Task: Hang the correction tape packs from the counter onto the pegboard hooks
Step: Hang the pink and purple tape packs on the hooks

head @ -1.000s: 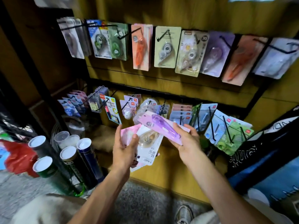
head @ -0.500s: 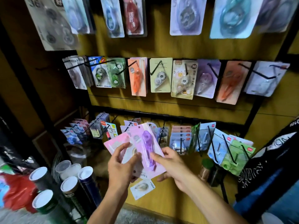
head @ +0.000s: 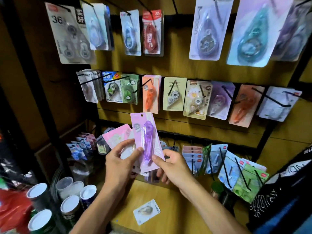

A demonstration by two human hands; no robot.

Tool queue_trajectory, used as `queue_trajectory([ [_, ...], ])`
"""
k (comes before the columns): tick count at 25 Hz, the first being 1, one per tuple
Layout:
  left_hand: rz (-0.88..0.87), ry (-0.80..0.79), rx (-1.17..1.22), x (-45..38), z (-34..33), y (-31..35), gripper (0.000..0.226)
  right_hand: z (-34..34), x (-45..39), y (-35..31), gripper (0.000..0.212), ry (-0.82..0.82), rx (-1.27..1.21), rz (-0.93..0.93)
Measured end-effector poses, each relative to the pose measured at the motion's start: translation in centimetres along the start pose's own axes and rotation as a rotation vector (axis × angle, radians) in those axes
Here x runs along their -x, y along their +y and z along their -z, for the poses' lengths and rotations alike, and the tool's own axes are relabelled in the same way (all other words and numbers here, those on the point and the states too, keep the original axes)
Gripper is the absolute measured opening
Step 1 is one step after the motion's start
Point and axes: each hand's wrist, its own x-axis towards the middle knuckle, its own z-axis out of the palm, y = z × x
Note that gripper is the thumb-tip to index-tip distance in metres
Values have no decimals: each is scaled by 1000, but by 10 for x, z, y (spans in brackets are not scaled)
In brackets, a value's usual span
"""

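Note:
A purple correction tape pack (head: 146, 141) stands upright in front of the pegboard (head: 177, 68), its hang hole at the top. My right hand (head: 170, 168) pinches its lower right edge between thumb and fingers. My left hand (head: 120, 163) grips a fan of other packs, a pink pack (head: 117, 136) foremost, and its thumb touches the purple pack's left edge. One small white pack (head: 146, 211) lies flat on the wooden counter (head: 177, 208) below my hands. Black hooks (head: 173, 87) in three rows carry many hung packs.
Several capped cylindrical tubes (head: 70, 205) and clear cups (head: 65, 184) stand at the lower left by a dark frame post (head: 42, 102). Blue and green packs (head: 243, 179) jut out on long hooks at the lower right. Dark printed fabric (head: 283, 188) hangs at the far right.
The view tilted upward, showing the top row of hooks. The purple pack turned from slanting to upright and rose toward the middle row. A white pack now lies on the counter.

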Motion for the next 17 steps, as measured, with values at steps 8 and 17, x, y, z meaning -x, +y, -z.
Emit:
queue_trajectory([
  [8, 51, -149, 131, 15, -62, 6, 29, 61, 29, -10, 8, 127, -228, 99],
  [17, 109, -139, 166, 26, -126, 13, 34, 132, 57, -8, 9, 269, -255, 79],
])
